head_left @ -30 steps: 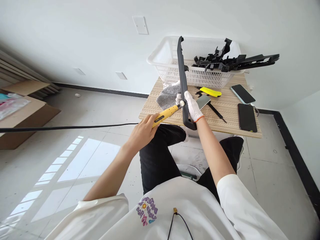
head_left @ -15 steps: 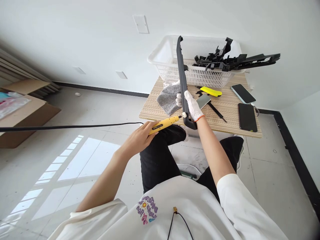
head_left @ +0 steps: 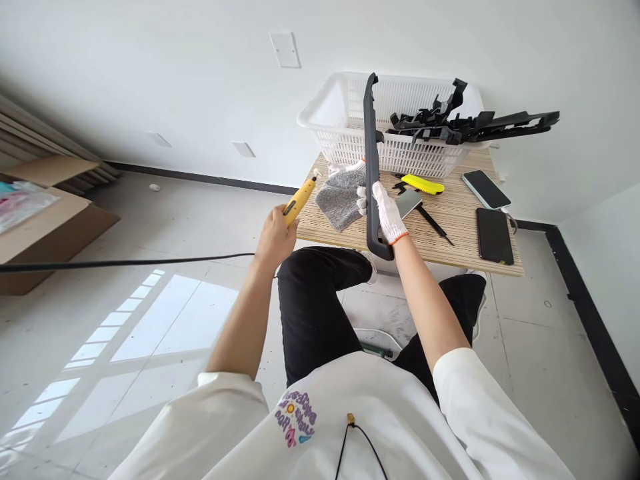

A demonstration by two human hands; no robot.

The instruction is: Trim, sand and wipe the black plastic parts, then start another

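Observation:
My bare left hand [head_left: 277, 235] is wrapped round a yellow rotary tool [head_left: 300, 201], whose whitish polishing tip [head_left: 317, 174] points up and away, over the table's left side. The tool stands apart from the long dark plastic trim piece [head_left: 371, 147]. That piece is gripped near its lower, hooked end by my right hand [head_left: 386, 208], which wears a white knit glove with an orange cuff edge. It is held nearly upright, in front of the basket. Behind my gloved fingers lies a grey cloth [head_left: 341, 199], with some white and orange fabric at its far edge.
A white plastic basket [head_left: 340, 148] with several black plastic parts [head_left: 430, 120] stands at the back of the wooden table [head_left: 425, 241]. On the right lie two phones [head_left: 486, 189], a yellow-handled cutter [head_left: 423, 185] and a thin black tool [head_left: 434, 222]. The black cord [head_left: 150, 261] runs off left.
My left hand has swung the rotary tool away from the trim piece, up and to the left, its tip turning upward. The trim piece's upper end has shifted slightly right.

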